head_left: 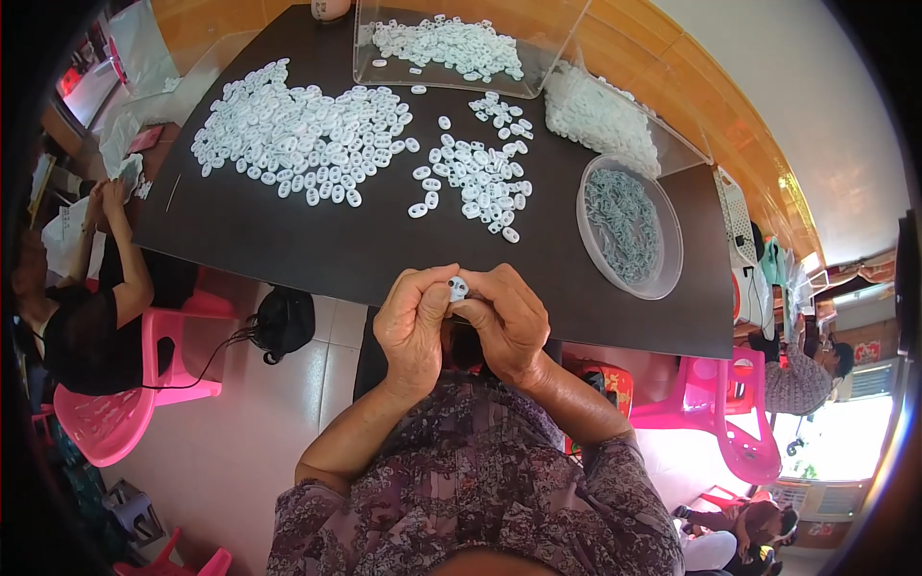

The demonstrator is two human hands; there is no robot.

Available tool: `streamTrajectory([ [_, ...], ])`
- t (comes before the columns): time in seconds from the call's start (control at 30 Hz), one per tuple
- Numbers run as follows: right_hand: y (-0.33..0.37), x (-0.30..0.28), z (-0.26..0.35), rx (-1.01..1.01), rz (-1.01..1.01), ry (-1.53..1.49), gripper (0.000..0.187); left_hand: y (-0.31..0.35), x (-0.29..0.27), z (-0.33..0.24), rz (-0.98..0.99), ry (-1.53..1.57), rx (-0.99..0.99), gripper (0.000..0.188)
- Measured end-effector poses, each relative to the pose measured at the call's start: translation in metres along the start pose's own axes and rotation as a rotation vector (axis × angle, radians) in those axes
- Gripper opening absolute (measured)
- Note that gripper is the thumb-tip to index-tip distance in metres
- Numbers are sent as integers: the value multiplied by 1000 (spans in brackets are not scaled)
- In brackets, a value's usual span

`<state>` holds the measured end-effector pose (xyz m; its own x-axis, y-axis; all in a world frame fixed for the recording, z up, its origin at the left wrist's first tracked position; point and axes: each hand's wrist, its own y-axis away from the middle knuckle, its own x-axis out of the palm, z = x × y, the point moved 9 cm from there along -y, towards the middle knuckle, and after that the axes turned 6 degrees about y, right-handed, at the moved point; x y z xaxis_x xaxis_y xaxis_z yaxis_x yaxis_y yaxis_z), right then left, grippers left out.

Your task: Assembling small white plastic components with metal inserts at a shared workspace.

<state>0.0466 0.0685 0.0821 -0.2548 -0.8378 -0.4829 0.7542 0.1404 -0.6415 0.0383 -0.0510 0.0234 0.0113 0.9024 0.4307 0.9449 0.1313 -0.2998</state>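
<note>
Between my two hands, just past the near edge of the dark table, is a small white oval plastic piece [458, 288] with dark round holes. My left hand [413, 331] pinches it from the left with thumb and fingers. From the right, my right hand [506, 322] grips it the same way, and the fingertips of both hands nearly meet around it. Anything else inside the fingers is hidden. Nearest beyond my hands lies a small heap of similar two-holed white pieces [483, 182]. A round clear tub [678, 252] of small grey slender parts [622, 223] stands to the right.
A larger heap of white pieces [298, 139] covers the table's [317, 245] far left. At the back, a clear bin [451, 87] and a clear bag [597, 113] hold more. Pink chairs [706, 398] stand right and left; a person [82, 307] sits at left.
</note>
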Motion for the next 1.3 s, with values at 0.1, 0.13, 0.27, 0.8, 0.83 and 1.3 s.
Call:
streamTrajectory([
  [0.1, 1, -2, 3, -13, -24, -20, 28, -1, 2, -2, 33, 18, -21, 22],
  [0.13, 1, -2, 4, -12, -25, -19, 28, -1, 3, -7, 45, -13, 31, 21],
  [0.27, 2, -1, 8, -22, -32, -1, 27, 1, 3, -9, 41, -35, 97, 23],
  [0.8, 12, 1, 21, -236, -120, 185, 23, 13, 7, -15, -44, -37, 214, 22],
  [0.83, 12, 1, 21, -235, -120, 184, 23, 14, 8, -18, -43, -65, 244, 22],
  [1.3, 8, 0, 28, -290, -181, 238, 18, 12, 15, -27, -54, -154, 414, 23],
])
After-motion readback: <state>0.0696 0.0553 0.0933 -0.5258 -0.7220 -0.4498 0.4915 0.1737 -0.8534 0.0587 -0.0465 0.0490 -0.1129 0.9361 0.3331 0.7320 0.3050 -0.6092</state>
